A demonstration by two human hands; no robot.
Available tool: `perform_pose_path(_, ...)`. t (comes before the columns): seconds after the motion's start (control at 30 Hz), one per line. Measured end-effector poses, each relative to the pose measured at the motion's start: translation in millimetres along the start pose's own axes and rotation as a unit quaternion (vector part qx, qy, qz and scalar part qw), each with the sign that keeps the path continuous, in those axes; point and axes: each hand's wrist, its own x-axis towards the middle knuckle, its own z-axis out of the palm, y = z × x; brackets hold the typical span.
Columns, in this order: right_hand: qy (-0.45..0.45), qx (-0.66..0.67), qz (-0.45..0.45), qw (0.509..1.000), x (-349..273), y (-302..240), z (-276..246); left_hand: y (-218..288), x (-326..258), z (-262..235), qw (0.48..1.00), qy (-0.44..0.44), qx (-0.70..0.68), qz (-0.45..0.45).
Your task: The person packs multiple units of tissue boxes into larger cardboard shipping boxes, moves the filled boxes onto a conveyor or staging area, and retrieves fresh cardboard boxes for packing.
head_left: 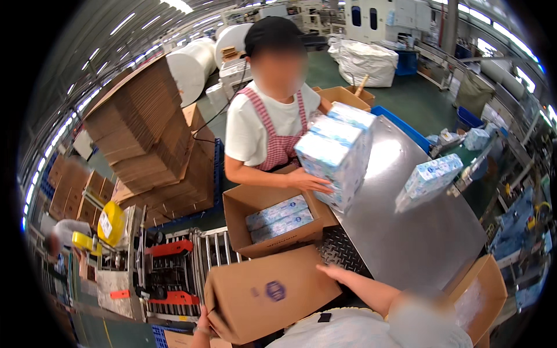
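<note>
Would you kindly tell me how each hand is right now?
Left hand: on the left end of the box; open or closed cannot be told.
Right hand: on its right edge; likewise cannot be told.

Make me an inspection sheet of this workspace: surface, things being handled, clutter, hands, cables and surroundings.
Surface: shiny metal table; a blue-and-white pack at its right side.
Things handled: near carton between the hands; open carton beyond it, with wrapped packs inside.
Clutter: tall stack of flat cardboard at left.
Left hand: at the near carton's left end; grip unclear.
Right hand: at its right edge; grip unclear.
Cables: dark cord beside the cardboard.
Surroundings: co-worker holding a bundle of packs; large white rolls behind.
</note>
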Motion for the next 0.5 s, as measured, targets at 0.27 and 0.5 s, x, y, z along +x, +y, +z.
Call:
perform_pose_path(0.27,-0.197,0.081,-0.306,0.928,-154.8,-153.9,62.6,22.2,43.2,79.7,0.947,-0.195,-0.149,-0.209)
perform_pose_path(0.5,-0.118,-0.24,-0.361,0.893,-131.4,-105.3,72.3,167.1,-5.1,251.7,0.864,-0.223,-0.448,0.056)
